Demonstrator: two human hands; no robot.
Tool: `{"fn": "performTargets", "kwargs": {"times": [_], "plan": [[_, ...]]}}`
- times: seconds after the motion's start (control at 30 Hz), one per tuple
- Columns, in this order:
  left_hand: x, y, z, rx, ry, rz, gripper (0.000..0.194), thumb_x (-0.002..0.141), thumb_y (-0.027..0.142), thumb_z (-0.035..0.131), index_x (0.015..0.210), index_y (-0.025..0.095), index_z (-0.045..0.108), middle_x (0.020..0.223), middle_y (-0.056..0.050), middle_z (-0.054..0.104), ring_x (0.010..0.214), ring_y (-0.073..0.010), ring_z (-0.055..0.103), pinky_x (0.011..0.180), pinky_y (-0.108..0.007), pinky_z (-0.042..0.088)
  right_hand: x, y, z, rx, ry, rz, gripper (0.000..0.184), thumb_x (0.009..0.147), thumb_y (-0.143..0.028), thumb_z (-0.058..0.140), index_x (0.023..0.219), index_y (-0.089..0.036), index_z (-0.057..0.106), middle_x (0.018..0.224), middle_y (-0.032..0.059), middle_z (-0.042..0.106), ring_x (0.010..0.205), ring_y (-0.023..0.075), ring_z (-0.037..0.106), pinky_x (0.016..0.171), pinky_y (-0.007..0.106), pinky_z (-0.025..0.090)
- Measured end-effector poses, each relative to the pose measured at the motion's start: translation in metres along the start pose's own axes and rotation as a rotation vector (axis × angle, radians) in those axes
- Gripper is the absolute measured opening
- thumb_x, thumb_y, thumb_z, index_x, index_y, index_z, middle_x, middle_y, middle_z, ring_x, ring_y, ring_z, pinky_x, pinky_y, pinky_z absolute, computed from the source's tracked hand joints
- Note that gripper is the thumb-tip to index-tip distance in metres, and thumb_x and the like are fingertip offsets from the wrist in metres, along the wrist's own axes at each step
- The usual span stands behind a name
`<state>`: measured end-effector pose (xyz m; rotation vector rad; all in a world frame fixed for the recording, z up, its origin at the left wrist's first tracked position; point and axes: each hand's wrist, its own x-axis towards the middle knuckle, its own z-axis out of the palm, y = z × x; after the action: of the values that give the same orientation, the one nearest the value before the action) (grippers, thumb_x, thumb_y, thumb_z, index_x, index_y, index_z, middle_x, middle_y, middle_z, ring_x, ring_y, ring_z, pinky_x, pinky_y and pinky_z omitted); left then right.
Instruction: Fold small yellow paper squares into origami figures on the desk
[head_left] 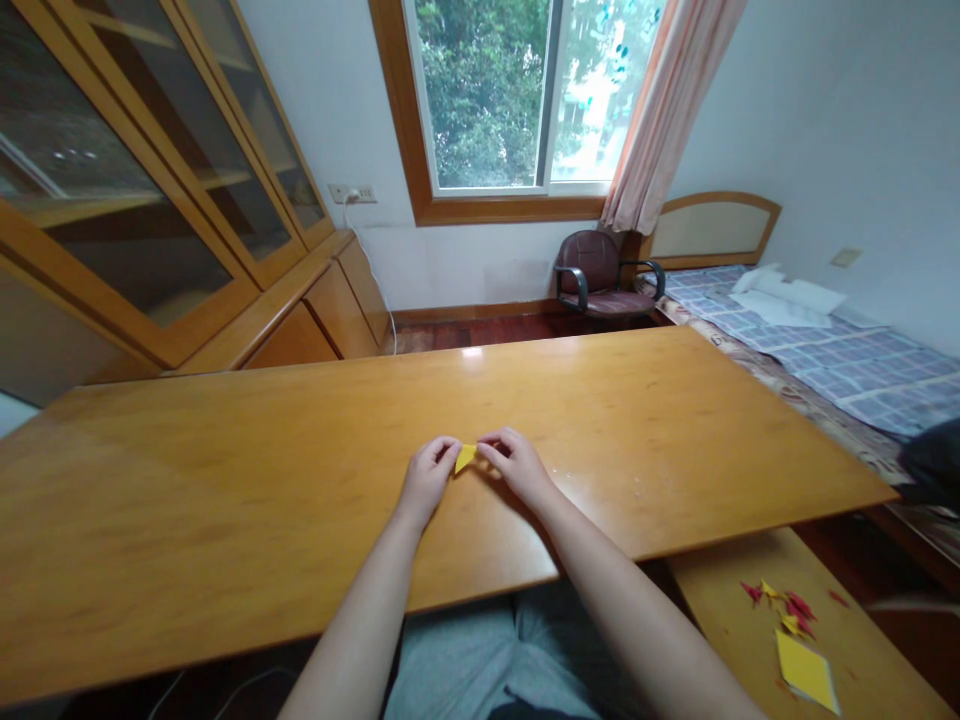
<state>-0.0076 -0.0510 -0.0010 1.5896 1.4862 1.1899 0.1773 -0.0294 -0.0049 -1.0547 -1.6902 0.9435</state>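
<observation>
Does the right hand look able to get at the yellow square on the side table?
Probably yes: the yellow square lies largely uncovered to the person's right, though the right hand is busy with the small yellow paper.

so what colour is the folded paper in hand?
The folded paper is yellow, best seen in the head view.

Table, wide, glossy wood: on it I make out pale flecks, scraps or scuffs, I cannot tell which.
Lower wooden surface, at right: red and yellow paper pieces, small, folded, loosely clustered; near them, one yellow square, pale-edged.
Bed, blue-checked cover: I log white sheets, overlapping, one curled.
Floor, dark reddish: one maroon armchair, its base hidden from me.
</observation>
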Motion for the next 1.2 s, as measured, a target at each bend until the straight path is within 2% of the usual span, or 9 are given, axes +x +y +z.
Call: {"fn": "performTargets", "kwargs": {"times": [0.1, 0.23, 0.4, 0.67, 0.93, 1.2], "plan": [[-0.0003, 0.0003, 0.0006, 0.034, -0.018, 0.032, 0.028, 0.087, 0.044, 0.057, 0.081, 0.019, 0.067, 0.081, -0.003, 0.069, 0.08, -0.02, 0.062, 0.077, -0.028, 0.047, 0.0, -0.0018, 0.0004, -0.044, -0.049, -0.017, 0.015, 0.088, -0.028, 0.063, 0.078, -0.019, 0.071, 0.077, 0.0028, 0.068, 0.076, 0.0169, 0.061, 0.074, 0.028, 0.046], [0.0004, -0.0013, 0.0017, 0.029, -0.045, 0.04, 0.028, 0.086, 0.044, 0.058, 0.083, 0.018, 0.069, 0.084, -0.004, 0.071, 0.08, -0.0196, 0.064, 0.077, -0.028, 0.048, 0.0001, -0.0012, -0.0016, 0.004, 0.019, 0.057, 0.018, 0.087, -0.03, 0.062, 0.075, -0.018, 0.069, 0.073, 0.0025, 0.066, 0.072, 0.0169, 0.06, 0.067, 0.027, 0.046], [-0.0003, 0.0002, 0.0021, 0.007, -0.084, 0.013, 0.026, 0.085, 0.041, 0.059, 0.077, 0.018, 0.068, 0.076, -0.003, 0.07, 0.075, -0.0191, 0.065, 0.073, -0.027, 0.05, -0.0004, 0.0004, -0.0024, 0.056, 0.048, 0.095, 0.019, 0.087, -0.032, 0.062, 0.076, -0.018, 0.069, 0.073, 0.003, 0.066, 0.07, 0.017, 0.059, 0.064, 0.026, 0.045], [0.0005, -0.0009, 0.0012, -0.115, -0.03, -0.082, 0.029, 0.082, 0.046, 0.06, 0.077, 0.017, 0.065, 0.073, -0.002, 0.069, 0.074, -0.0196, 0.066, 0.072, -0.028, 0.052, -0.0001, 0.0052, -0.0008, -0.04, 0.055, 0.053, 0.021, 0.089, -0.031, 0.062, 0.074, -0.018, 0.068, 0.073, 0.0027, 0.065, 0.071, 0.0168, 0.058, 0.067, 0.027, 0.043], [0.0003, -0.0003, 0.0005, -0.154, 0.017, -0.098, 0.027, 0.081, 0.044, 0.062, 0.076, 0.018, 0.065, 0.072, -0.001, 0.067, 0.073, -0.0184, 0.065, 0.071, -0.027, 0.051, -0.0018, 0.0027, 0.0021, -0.156, 0.03, -0.02, 0.023, 0.094, -0.031, 0.058, 0.075, -0.019, 0.063, 0.074, 0.0021, 0.061, 0.073, 0.0164, 0.056, 0.07, 0.028, 0.04], [0.001, -0.0025, 0.0005, -0.152, 0.059, -0.116, 0.028, 0.082, 0.045, 0.062, 0.077, 0.017, 0.065, 0.073, -0.001, 0.067, 0.074, -0.018, 0.065, 0.071, -0.026, 0.05, -0.0017, 0.0058, 0.0027, -0.172, 0.086, -0.001, 0.019, 0.093, -0.025, 0.057, 0.076, -0.019, 0.06, 0.077, 0.0024, 0.06, 0.074, 0.0169, 0.055, 0.069, 0.027, 0.039]]}}
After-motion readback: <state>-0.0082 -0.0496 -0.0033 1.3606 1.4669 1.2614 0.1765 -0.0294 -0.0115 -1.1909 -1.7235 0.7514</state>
